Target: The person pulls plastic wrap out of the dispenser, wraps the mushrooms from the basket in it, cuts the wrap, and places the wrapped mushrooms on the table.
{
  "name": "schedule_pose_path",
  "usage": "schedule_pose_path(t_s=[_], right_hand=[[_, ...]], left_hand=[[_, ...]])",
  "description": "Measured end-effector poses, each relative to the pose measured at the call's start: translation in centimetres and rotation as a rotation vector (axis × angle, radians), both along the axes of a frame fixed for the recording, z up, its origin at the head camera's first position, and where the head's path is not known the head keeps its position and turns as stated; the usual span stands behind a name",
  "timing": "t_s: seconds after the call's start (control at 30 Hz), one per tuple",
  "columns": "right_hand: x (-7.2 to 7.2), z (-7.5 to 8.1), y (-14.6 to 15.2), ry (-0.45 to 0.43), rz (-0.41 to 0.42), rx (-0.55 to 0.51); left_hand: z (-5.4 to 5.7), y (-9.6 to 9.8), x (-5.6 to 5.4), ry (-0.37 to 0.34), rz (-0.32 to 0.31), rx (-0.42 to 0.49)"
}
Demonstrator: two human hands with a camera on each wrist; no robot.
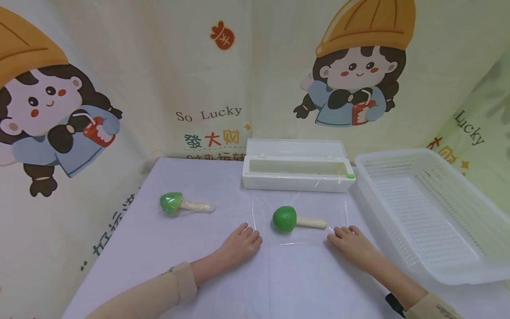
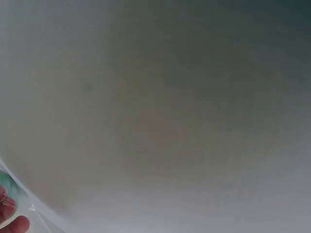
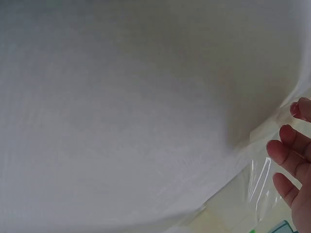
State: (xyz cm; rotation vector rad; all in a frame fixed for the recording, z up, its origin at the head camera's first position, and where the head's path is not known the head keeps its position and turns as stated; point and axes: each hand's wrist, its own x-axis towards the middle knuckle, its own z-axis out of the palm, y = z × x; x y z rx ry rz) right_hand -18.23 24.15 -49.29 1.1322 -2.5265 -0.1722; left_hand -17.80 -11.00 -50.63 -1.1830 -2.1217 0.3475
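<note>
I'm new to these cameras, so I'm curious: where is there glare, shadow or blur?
Head view: fairly even light, thin glints on the clear film; left wrist view: a dim, blurry pale surface fills most of it, the left hand cut off; right wrist view: grey shadow, bright glare streaks beside the right hand.

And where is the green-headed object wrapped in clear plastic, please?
In the head view, the wrapped object lies toward the left of the table, beyond the left hand and left of the other green-headed object.
</note>
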Motion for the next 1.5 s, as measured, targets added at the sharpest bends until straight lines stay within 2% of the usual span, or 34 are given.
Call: schedule_pose_path(t_s=[0.1, 0.23, 0.47, 0.63, 0.87, 1.03, 1.13, 1.27, 1.37, 1.5], right_hand=[[-0.1, 0.7, 0.0, -0.026, -0.04, -0.019], [-0.7, 1.7, 0.0, -0.045, -0.045, -0.067], [-1.8, 3.0, -0.2, -0.061, -0.045, -0.168], [-2.7, 3.8, -0.2, -0.13, -0.089, -0.181], [-4.0, 4.3, -0.3, -0.202, -0.153, -0.218], [-5.2, 4.4, -0.2, -0.294, -0.222, -0.242], [-6.0, 4.3, -0.2, -0.34, -0.244, -0.262], [-7.0, 3.9, -0.3, -0.348, -0.262, -0.276], [-7.8, 3.6, -0.5, -0.348, -0.287, -0.26], [-8.7, 3.2, -0.9, -0.354, -0.322, -0.23]], left_hand=[[0.0, 0.0, -0.6, 0.01, -0.001, 0.071], [0.2, 0.3, -1.4, 0.011, 0.016, 0.166], [1.6, 0.8, -2.5, -0.083, 0.072, 0.257], [2.4, 0.9, -3.6, -0.124, 0.101, 0.323], [2.8, 1.4, -5.6, -0.121, 0.129, 0.374], [3.0, 1.9, -6.8, -0.173, 0.178, 0.397], [3.2, 2.2, -7.4, -0.18, 0.207, 0.404], [3.1, 2.8, -8.3, -0.175, 0.263, 0.421], [2.8, 3.2, -9.1, -0.199, 0.306, 0.423], [2.3, 3.9, -10.0, -0.217, 0.356, 0.379]])
